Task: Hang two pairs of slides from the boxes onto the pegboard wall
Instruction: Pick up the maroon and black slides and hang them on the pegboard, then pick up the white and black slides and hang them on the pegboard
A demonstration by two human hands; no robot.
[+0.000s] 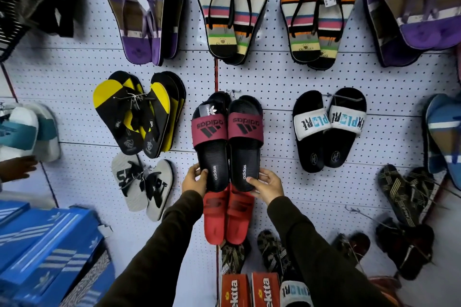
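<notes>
Head view looks at a white pegboard wall [274, 87] hung with sandals. At its middle hangs a pair of black slides [227, 142] with maroon adidas straps, heels down, side by side and touching. Both hands grip the heels — the left hand [194, 179] curls around the left slide's heel, thumb on the footbed, and the right hand [267, 185] holds the right slide's heel the same way. Just below, partly behind the hands, hangs a red pair [225, 217]. To the right hangs a black pair with white EXPLORE straps [329, 127]. Blue adidas boxes [47, 252] are stacked at lower left — orange boxes [249, 289] sit at the bottom.
</notes>
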